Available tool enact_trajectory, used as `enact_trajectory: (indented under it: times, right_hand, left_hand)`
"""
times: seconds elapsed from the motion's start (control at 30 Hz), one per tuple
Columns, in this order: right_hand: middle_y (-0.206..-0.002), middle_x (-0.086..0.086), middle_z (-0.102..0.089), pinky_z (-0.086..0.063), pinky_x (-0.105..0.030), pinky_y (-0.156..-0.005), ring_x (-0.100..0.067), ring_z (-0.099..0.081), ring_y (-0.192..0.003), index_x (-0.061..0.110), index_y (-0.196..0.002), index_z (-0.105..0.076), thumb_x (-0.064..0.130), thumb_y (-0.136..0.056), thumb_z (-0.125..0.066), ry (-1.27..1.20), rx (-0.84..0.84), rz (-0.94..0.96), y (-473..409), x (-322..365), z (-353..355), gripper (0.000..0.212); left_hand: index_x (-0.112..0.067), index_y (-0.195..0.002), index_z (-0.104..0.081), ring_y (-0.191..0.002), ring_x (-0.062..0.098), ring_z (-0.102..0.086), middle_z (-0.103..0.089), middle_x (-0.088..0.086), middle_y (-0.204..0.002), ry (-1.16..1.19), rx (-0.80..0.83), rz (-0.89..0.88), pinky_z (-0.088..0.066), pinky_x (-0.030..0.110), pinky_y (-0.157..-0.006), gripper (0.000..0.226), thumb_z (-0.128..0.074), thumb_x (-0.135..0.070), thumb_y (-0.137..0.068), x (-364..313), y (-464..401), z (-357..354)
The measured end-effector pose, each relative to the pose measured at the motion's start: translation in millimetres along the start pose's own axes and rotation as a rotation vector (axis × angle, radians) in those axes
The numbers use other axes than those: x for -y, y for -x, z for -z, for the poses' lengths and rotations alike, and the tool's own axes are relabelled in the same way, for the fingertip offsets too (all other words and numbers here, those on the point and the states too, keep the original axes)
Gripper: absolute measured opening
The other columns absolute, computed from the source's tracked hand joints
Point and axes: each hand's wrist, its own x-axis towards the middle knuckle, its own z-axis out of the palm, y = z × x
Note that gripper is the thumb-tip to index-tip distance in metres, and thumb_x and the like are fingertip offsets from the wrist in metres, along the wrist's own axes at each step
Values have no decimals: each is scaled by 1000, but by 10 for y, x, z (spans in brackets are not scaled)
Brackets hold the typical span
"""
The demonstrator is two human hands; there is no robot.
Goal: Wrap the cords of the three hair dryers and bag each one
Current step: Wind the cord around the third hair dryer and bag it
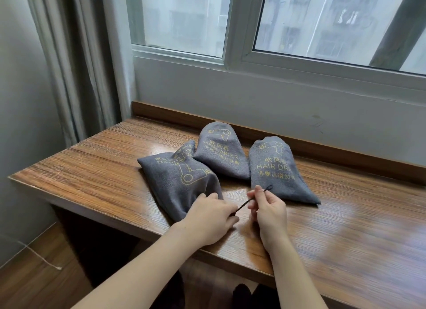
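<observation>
The left hand (208,218) is gripping the mouth of the nearest grey hair-dryer bag (177,182); at its three o'clock, the right hand (268,210) is pinching the black drawstring (245,203).

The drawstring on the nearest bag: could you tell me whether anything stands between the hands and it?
Nothing visible does. The right hand already pinches the drawstring, and the left hand rests on the mouth of the nearest bag, where the string's other end runs under its fingers. The other two bags lie farther back, clear of both hands.
</observation>
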Motion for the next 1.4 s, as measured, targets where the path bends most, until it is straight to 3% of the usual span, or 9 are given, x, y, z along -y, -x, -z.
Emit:
enact_trajectory:
  times: [0.37,0.43,0.53,0.63,0.7,0.87,1.13,1.3,1.4]
  right_hand:
    - [-80,-17,-66,-55,-24,-50,-12,-56,-49,5,-104,-55,4,-97,-58,-44,-18,-192,-95,45,-60,8]
    - [-100,-20,-65,-59,-30,-63,-17,-61,-65,9,-128,-43,1,-94,-61,-38,53,-216,-82,35,-50,40]
    - [-133,-12,-55,-46,-40,-103,-25,-59,-113,8,-145,-41,11,-90,-66,521,1,29,42,-4,-55,61]
    - [-116,-11,-56,-36,-36,-100,-31,-51,-107,11,-128,-62,24,-84,-64,827,-141,489,282,-19,-192,46]
    - [-108,-6,-56,-39,-33,-95,-25,-50,-100,15,-124,-65,39,-83,-61,788,-50,546,377,28,-316,47]
    - [-138,-1,-47,-30,-30,-110,-22,-42,-125,22,-150,-38,75,-73,-52,946,338,371,443,-36,-724,94]
    - [-130,3,-55,-29,-17,-104,-16,-47,-124,21,-144,-48,75,-64,-50,868,353,400,230,-130,-541,97]
    - [-148,1,-41,-22,-24,-114,-15,-31,-139,21,-148,-44,68,-76,-66,994,352,381,172,-71,-472,88]
    - [-145,2,-46,-30,-29,-114,-16,-38,-135,23,-147,-43,76,-74,-45,1032,330,365,176,-70,-509,90]
  left_hand:
    - [-18,-110,-50,-105,26,-51,-57,4,-109,27,-68,-67,-42,39,-87,22,-45,-31,-93,125,110,-16]
    - [-17,-112,-52,-103,21,-48,-54,1,-108,228,-139,-77,-41,36,-92,30,-54,-35,-88,167,121,-45]
    - [-16,-107,-59,-102,19,-50,-56,-1,-106,473,-365,-76,-41,33,-95,35,-63,-38,-80,213,90,32]
    - [-16,-100,-64,-103,25,-54,-61,1,-107,423,-671,81,-46,44,-88,29,-48,-16,-76,385,0,199]
    - [-20,-109,-65,-118,27,-52,-59,2,-122,317,-574,251,-44,47,-94,47,-42,-10,-70,545,-75,328]
    - [-43,-149,-28,-141,25,-31,-22,-5,-160,142,144,382,-28,52,-113,69,-51,-25,-86,864,-129,484]
    - [-43,-132,-51,-125,28,-43,-45,3,-132,-36,226,352,-36,44,-100,63,-56,-73,-77,1005,-46,909]
    - [-37,-116,-44,-104,15,-54,-58,-11,-110,368,296,287,-41,31,-84,62,-81,-50,-67,1156,61,876]
    - [-37,-124,-42,-111,19,-50,-56,-7,-116,171,169,287,-41,37,-90,66,-69,-66,-71,1137,47,748]
